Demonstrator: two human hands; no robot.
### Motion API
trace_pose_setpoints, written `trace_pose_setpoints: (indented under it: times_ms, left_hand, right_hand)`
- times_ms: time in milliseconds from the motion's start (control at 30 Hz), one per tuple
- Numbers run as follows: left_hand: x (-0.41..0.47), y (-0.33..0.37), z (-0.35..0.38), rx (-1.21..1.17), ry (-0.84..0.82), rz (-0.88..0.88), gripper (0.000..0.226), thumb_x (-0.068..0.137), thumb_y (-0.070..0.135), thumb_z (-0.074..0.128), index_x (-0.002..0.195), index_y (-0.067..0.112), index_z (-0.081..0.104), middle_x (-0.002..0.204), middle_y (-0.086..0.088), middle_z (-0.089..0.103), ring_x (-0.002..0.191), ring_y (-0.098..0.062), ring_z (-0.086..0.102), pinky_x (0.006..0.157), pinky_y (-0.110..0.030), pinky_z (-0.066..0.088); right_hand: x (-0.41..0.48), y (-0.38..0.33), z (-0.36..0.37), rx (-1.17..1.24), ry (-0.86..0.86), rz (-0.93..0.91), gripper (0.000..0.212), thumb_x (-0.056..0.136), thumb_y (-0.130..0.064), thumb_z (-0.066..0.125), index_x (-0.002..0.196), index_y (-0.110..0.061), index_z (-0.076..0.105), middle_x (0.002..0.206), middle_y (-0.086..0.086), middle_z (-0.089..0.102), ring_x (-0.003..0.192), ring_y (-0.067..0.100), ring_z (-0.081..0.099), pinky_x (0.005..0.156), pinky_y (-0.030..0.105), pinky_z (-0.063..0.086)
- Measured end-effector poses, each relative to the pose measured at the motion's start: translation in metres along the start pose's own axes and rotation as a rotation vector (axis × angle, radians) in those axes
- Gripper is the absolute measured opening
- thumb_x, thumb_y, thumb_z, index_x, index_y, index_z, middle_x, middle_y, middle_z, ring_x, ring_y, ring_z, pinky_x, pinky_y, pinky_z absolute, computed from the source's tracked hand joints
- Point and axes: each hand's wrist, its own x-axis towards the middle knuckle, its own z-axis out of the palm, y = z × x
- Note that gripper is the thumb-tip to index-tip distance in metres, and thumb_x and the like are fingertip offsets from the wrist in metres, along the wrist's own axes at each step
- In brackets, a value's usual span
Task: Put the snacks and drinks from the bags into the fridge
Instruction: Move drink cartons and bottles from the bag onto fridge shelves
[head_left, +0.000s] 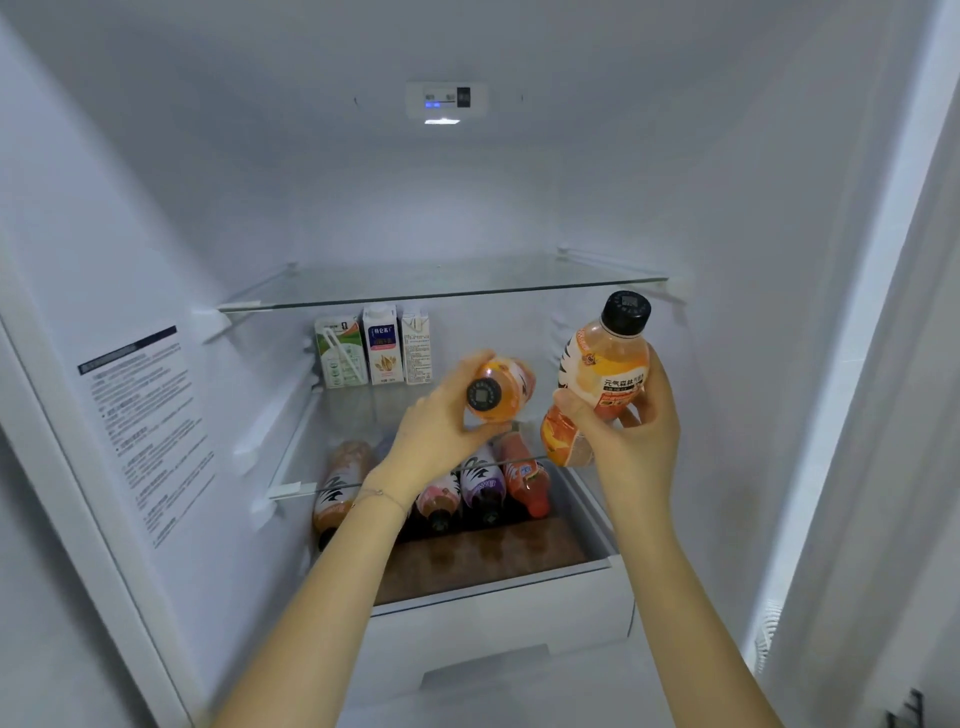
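The orange bottle (501, 387) lay lengthwise in my left hand (441, 431), cap toward me, base pointing into the fridge (727, 208), just above the front edge of the glass shelf (311, 487). My fingers wrapped its body. My right hand (639, 441) clasped a second bottle (605, 364) almost upright near the shelf's right end. The left looked nearer to sliding in.

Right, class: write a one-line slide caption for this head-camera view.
The left hand holds a tilted bottle, the right hand an upright bottle, before a fridge shelf with three cartons.
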Motion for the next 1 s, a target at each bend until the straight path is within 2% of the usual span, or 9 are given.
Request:
trace_pose_setpoints:
  times_ms: [167, 333, 467, 567, 667, 733, 833, 933, 1000]
  left_hand:
    - [0.018, 0.001, 0.012, 0.135, -0.009, 0.070, 0.079, 0.083, 0.043, 0.073, 0.147, 0.037, 0.027, 0.143, 0.005, 0.051, 0.119, -0.025, 0.058, 0.092, -0.045, 0.051]
    - [0.036, -0.006, 0.016, 0.415, -0.028, 0.177, 0.071, 0.084, 0.039, 0.070, 0.144, 0.030, 0.034, 0.135, 0.000, 0.056, 0.103, -0.032, 0.064, 0.072, -0.044, 0.056]
    - [0.044, -0.015, 0.022, 0.462, -0.042, 0.209, 0.062, 0.085, 0.035, 0.071, 0.139, 0.029, 0.041, 0.136, 0.000, 0.055, 0.094, -0.035, 0.066, 0.065, -0.039, 0.054]
    - [0.052, -0.019, 0.025, 0.447, -0.067, 0.220, 0.062, 0.085, 0.033, 0.072, 0.138, 0.031, 0.040, 0.137, 0.001, 0.055, 0.093, -0.034, 0.066, 0.067, -0.040, 0.055]
    - [0.057, -0.019, 0.026, 0.446, -0.098, 0.244, 0.063, 0.085, 0.027, 0.073, 0.139, 0.032, 0.040, 0.140, 0.001, 0.053, 0.096, -0.033, 0.066, 0.070, -0.040, 0.055]
    - [0.058, -0.018, 0.026, 0.438, -0.112, 0.255, 0.063, 0.085, 0.023, 0.072, 0.140, 0.030, 0.042, 0.142, 0.001, 0.051, 0.099, -0.033, 0.066, 0.073, -0.041, 0.055]
    - [0.058, -0.018, 0.027, 0.418, -0.142, 0.268, 0.066, 0.084, 0.014, 0.072, 0.140, 0.031, 0.042, 0.145, 0.003, 0.048, 0.101, -0.032, 0.066, 0.076, -0.045, 0.057]
    - [0.061, -0.015, 0.025, 0.376, -0.197, 0.257, 0.069, 0.082, 0.006, 0.071, 0.139, 0.032, 0.042, 0.145, 0.004, 0.048, 0.105, -0.032, 0.064, 0.079, -0.046, 0.056]
    - [0.064, -0.010, 0.023, 0.339, -0.243, 0.232, 0.068, 0.084, 0.007, 0.070, 0.140, 0.031, 0.043, 0.145, 0.002, 0.048, 0.111, -0.031, 0.061, 0.084, -0.046, 0.054]
  right_hand:
    - [0.002, 0.005, 0.000, -0.017, 0.025, 0.026, 0.075, 0.068, -0.020, 0.086, 0.134, -0.027, 0.051, 0.124, -0.009, 0.063, 0.112, 0.009, 0.060, 0.095, 0.035, 0.053]
    - [0.002, 0.004, -0.002, -0.020, 0.023, 0.051, 0.077, 0.066, -0.023, 0.086, 0.135, -0.029, 0.050, 0.124, -0.010, 0.063, 0.113, 0.008, 0.059, 0.088, 0.022, 0.051]
    - [-0.003, 0.000, -0.005, -0.030, 0.008, 0.047, 0.080, 0.058, -0.040, 0.083, 0.131, -0.031, 0.051, 0.123, -0.010, 0.062, 0.112, 0.008, 0.059, 0.084, 0.021, 0.050]
    - [-0.004, -0.002, -0.007, -0.040, 0.000, 0.059, 0.078, 0.057, -0.042, 0.083, 0.128, -0.032, 0.053, 0.122, -0.008, 0.063, 0.111, 0.011, 0.061, 0.087, 0.027, 0.053]
    - [-0.003, -0.004, -0.008, -0.070, -0.021, 0.053, 0.069, 0.061, -0.032, 0.085, 0.121, -0.040, 0.052, 0.120, -0.010, 0.064, 0.109, 0.009, 0.061, 0.086, 0.026, 0.053]
    - [-0.002, -0.006, -0.010, -0.098, -0.025, 0.045, 0.070, 0.064, -0.029, 0.085, 0.125, -0.037, 0.053, 0.121, -0.009, 0.063, 0.109, 0.009, 0.061, 0.087, 0.026, 0.054]
    - [-0.003, -0.008, -0.012, -0.125, -0.038, 0.028, 0.069, 0.064, -0.030, 0.085, 0.126, -0.036, 0.054, 0.119, -0.010, 0.064, 0.108, 0.008, 0.061, 0.086, 0.026, 0.053]
    - [-0.005, -0.009, -0.013, -0.143, -0.051, 0.038, 0.064, 0.063, -0.035, 0.084, 0.118, -0.042, 0.054, 0.115, -0.014, 0.064, 0.105, 0.006, 0.061, 0.085, 0.027, 0.053]
    - [-0.007, -0.008, -0.015, -0.162, -0.059, 0.050, 0.066, 0.063, -0.037, 0.084, 0.122, -0.039, 0.055, 0.116, -0.012, 0.064, 0.106, 0.008, 0.061, 0.086, 0.030, 0.054]
